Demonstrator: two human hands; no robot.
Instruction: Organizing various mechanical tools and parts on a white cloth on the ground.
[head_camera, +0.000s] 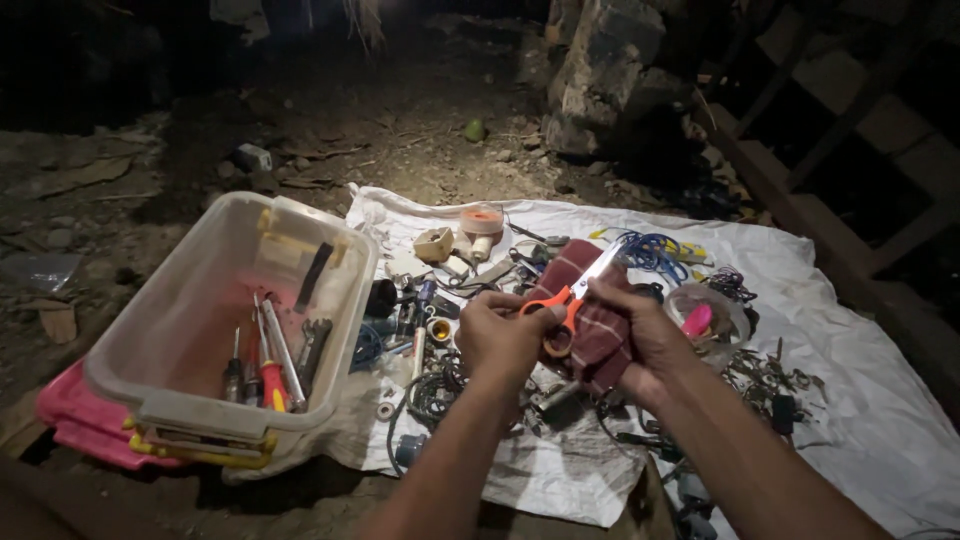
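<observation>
Between our two hands, above the white sheet (860, 400), we find the orange-handled scissors (570, 300); their long axis runs from the handle loops, low and toward our left hand (500, 335), up and away to the blade tips, which point to the far right; our left fingers are curled closed about the handles, one loop showing just below the knuckles; our right hand (640, 335) is closed on a dark red checked cloth (595, 320), thumb and fingertips pinching it against the blades near the pivot; the cloth lies behind and beneath the scissors, touching them; whether the blades are parted we cannot tell, the cloth covering their base; both hands are at the tool, the left nearer the handles, the right nearer the blades; to the left of our left fingers, well apart, stands a translucent plastic tub (330, 300) with screwdrivers (270, 370) inside; beyond our fingertips lies a coil of blue wire (650, 250).
</observation>
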